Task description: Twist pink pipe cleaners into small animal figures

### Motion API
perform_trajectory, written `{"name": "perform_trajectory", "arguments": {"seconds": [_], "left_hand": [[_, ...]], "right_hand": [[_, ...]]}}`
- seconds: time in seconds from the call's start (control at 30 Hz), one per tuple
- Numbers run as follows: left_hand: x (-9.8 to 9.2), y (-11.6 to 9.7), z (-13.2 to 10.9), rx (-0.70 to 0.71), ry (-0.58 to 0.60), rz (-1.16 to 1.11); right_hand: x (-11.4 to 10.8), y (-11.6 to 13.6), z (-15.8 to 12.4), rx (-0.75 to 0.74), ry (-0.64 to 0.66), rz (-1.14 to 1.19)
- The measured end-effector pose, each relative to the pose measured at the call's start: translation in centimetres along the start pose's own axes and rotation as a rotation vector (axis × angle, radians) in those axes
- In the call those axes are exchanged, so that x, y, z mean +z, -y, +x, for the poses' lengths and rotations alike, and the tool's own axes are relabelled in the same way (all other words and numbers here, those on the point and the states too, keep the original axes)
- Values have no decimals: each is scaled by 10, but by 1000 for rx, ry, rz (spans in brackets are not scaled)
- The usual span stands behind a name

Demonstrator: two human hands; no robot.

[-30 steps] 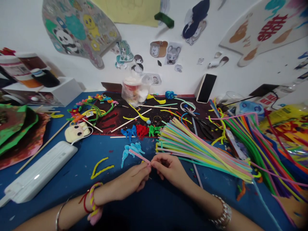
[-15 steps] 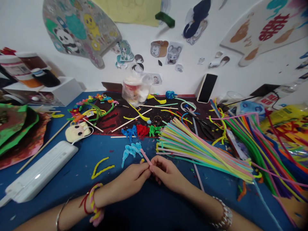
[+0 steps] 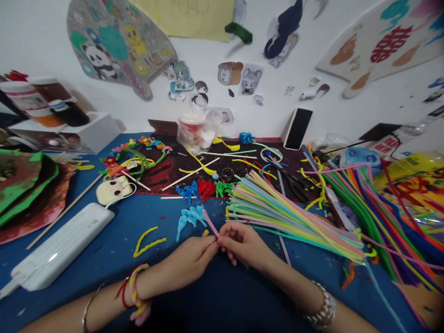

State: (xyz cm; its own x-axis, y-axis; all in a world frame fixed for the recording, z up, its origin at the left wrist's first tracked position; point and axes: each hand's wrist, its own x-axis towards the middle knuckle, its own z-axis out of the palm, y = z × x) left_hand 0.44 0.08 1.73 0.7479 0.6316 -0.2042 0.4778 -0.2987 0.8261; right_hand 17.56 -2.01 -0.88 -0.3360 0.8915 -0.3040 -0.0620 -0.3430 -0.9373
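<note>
My left hand (image 3: 189,262) and my right hand (image 3: 243,243) meet at the fingertips over the blue table (image 3: 222,296). Both pinch the near end of a short pink straw (image 3: 210,223), which sticks up and away to the left. Just beyond it lie light blue folded straw figures (image 3: 189,217). A fan of pastel straws (image 3: 287,213) spreads out right of my right hand. Further back sit small dark blue, red and green straw figures (image 3: 203,188).
A white power strip (image 3: 58,252) lies at the left, with yellow pipe-cleaner pieces (image 3: 147,241) beside it. Coloured pipe cleaners (image 3: 374,208) pile up at the right. Scissors (image 3: 294,180), a plastic cup (image 3: 194,132), a phone (image 3: 297,128) and a white shelf box (image 3: 62,134) stand further back.
The pink straw's free end has swung from pointing left to pointing more upright and away. Both hands stayed together, shifting slightly right.
</note>
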Motion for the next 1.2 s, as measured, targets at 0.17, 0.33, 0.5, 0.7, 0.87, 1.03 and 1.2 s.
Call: {"name": "perform_trajectory", "arguments": {"seconds": [0.17, 0.33, 0.5, 0.7, 0.87, 1.03, 1.2], "left_hand": [[3, 1, -3, 15, -46, 58], [5, 5, -4, 33, -78, 127], [3, 10, -4, 34, -139, 165], [-3, 12, -1, 29, -234, -2], [-2, 23, 6, -22, -257, -258], [-4, 31, 12, -22, -200, -556], [-7, 33, 16, -66, -124, -646]], "right_hand": [[-4, 1, 0, -50, 8, -41], [-2, 0, -2, -18, -45, -214], [0, 0, -4, -149, -80, -410], [0, 4, -2, -123, -24, -384], [0, 9, -2, -110, 36, -383], [-4, 7, 1, -94, 30, -336], [-8, 3, 4, 58, 86, -165]]}}
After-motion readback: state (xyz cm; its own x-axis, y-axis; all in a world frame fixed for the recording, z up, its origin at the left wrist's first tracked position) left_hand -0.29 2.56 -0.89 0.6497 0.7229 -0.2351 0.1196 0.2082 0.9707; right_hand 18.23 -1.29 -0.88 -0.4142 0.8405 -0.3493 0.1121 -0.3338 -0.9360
